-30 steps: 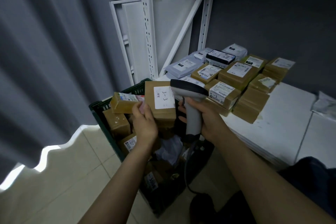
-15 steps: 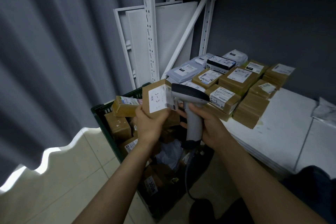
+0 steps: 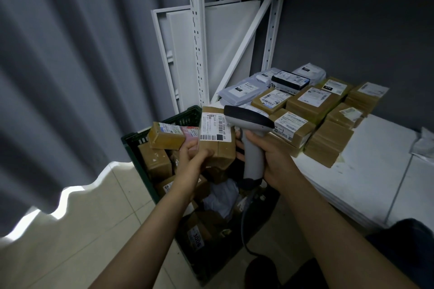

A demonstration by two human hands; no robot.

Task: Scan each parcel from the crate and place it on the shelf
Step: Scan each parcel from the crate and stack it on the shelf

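Grey curtain (image 3: 70, 77), white shelf (image 3: 375, 171) stacked with parcels (image 3: 312, 103) — green crate (image 3: 185, 115) beside it.
Left hand (image 3: 191, 159) grips a labelled parcel (image 3: 218, 145) over the crate; right hand (image 3: 276, 159) wraps the scanner (image 3: 250, 122) just beside it.

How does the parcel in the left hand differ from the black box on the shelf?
The parcel is brown cardboard; the black box has dark sides and a white top. The parcel is gripped by the left hand over the crate; the black box lies on the shelf among other parcels. The parcel is tilted up, barcode label toward the camera; the black box lies label up. Both carry printed labels.
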